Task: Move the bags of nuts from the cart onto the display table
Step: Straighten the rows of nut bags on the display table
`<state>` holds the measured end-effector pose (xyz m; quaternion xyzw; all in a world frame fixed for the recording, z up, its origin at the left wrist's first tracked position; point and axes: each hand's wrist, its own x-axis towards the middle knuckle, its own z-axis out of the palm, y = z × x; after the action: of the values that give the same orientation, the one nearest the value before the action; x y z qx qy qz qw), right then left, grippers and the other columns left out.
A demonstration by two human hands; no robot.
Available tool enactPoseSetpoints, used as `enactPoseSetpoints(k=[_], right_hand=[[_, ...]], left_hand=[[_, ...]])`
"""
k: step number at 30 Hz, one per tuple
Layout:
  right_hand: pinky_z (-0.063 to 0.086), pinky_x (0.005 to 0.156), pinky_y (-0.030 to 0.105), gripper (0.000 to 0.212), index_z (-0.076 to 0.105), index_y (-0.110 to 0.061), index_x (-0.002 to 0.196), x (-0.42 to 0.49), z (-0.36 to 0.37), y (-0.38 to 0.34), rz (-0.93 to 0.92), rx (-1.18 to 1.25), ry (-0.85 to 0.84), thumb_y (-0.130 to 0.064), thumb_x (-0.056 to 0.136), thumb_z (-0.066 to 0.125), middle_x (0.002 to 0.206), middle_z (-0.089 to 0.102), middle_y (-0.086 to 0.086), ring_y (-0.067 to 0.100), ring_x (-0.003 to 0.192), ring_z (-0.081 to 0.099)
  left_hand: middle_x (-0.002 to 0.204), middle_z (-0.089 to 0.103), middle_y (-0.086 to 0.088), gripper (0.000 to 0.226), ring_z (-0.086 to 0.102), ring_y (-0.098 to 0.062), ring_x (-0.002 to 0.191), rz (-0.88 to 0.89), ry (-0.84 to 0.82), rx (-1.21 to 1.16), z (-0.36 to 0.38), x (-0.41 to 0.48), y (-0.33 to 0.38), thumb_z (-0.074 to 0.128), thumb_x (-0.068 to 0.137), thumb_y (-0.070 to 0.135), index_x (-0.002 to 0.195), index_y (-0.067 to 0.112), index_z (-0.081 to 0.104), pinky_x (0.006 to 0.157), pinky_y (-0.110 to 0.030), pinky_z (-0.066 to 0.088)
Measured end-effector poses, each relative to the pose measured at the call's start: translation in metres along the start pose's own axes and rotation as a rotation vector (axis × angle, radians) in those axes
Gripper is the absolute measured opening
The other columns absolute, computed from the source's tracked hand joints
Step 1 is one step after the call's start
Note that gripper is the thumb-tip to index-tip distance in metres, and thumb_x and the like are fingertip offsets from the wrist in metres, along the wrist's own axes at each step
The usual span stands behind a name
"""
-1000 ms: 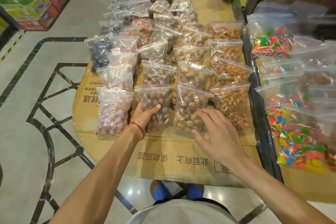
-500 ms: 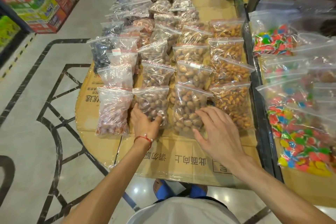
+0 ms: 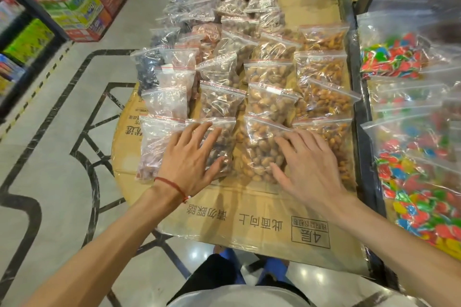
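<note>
Now both hands lie flat and spread on the front row of bags, gripping nothing. Half a second ago the left hand (image 3: 190,157) curled around the bottom edge of the dark nut bag (image 3: 219,143); it has since slid up on top, fingers fanned wide, palm pressing the bag down and partly overlapping the pale pink bag (image 3: 156,147) at its 9 o'clock. The right hand (image 3: 305,163) has also crept forward, from the lower corner to rest open across the tan nut bag (image 3: 259,149) and the edge of the orange nut bag (image 3: 334,142) at its 3 o'clock.

This reads as smoothing and squaring the last bags set down, so the placing step for this row looks finished rather than begun.

Nearest the viewer, bare printed cardboard covers the surface (image 3: 249,219) at 6 o'clock of the hands. Beyond the hands, toward 12 o'clock, more zip bags of nuts lie in four rough columns, overlapping like shingles, growing darker and blurrier with distance.

At 3 o'clock, past a dark rail, sits the cart (image 3: 359,112) holding clear bags of bright wrapped sweets (image 3: 411,182); whether any nut bags remain in it cannot be told.

At far 10 o'clock, stacked red and green cartons (image 3: 74,0) stand on the floor.
</note>
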<state>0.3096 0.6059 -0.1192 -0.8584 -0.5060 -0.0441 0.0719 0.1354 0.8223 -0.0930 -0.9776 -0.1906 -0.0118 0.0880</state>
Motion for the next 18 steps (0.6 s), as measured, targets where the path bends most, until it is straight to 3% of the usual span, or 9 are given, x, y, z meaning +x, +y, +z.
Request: enactPoseSetpoints(k=[4, 10, 18], right_hand=[[0.036, 0.120, 0.049, 0.056, 0.060, -0.011, 0.139, 0.024, -0.007, -0.015, 0.024, -0.031, 0.024, -0.048, 0.097, 0.057, 0.136, 0.066, 0.010, 0.031, 0.132, 0.056], [0.032, 0.123, 0.047, 0.062, 0.059, -0.012, 0.144, 0.071, -0.011, -0.052, 0.091, -0.052, 0.045, -0.053, 0.099, 0.047, 0.138, 0.065, 0.008, 0.028, 0.133, 0.054], [0.041, 0.117, 0.049, 0.067, 0.065, -0.009, 0.137, 0.153, -0.014, -0.085, 0.204, -0.150, 0.045, -0.058, 0.098, 0.041, 0.132, 0.070, 0.011, 0.030, 0.128, 0.062]], left_hand=[[0.155, 0.046, -0.010, 0.065, 0.045, -0.032, 0.137, 0.054, -0.009, 0.028, -0.003, 0.011, -0.022, 0.038, 0.100, 0.060, 0.152, 0.020, 0.042, 0.107, -0.049, 0.043], [0.156, 0.047, -0.011, 0.069, 0.046, -0.032, 0.140, 0.125, -0.030, 0.027, 0.004, 0.050, -0.068, 0.032, 0.100, 0.062, 0.154, 0.021, 0.041, 0.111, -0.050, 0.041], [0.153, 0.048, -0.015, 0.068, 0.046, -0.037, 0.137, 0.244, 0.040, -0.052, 0.014, 0.119, -0.148, 0.038, 0.099, 0.060, 0.152, 0.017, 0.044, 0.106, -0.050, 0.046]])
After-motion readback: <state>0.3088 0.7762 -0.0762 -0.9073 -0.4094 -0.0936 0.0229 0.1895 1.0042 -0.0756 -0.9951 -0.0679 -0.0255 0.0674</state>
